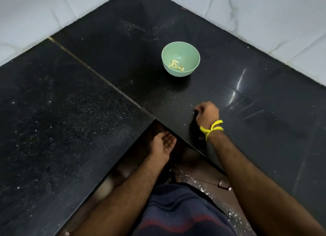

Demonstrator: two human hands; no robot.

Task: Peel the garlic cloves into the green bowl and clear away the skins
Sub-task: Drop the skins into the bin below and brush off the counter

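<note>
The green bowl (187, 48) stands on the black counter and holds several peeled garlic cloves (175, 65). My right hand (207, 113), a yellow thread tied round its wrist, rests knuckles-up on the counter in front of the bowl. Its fingers are curled under, and nothing shows in them. A few tiny pale skin flecks (183, 125) lie on the counter to the left of this hand. My left hand (163, 144) is held palm up and slightly cupped just below the counter's inner corner edge, with nothing visible in it.
The black granite counter (70, 121) is L-shaped, with a seam running diagonally and pale speckles on its left slab. White marble-look wall tiles (264, 15) close off the back. My bare foot (178, 175) and the floor show below the counter's edge.
</note>
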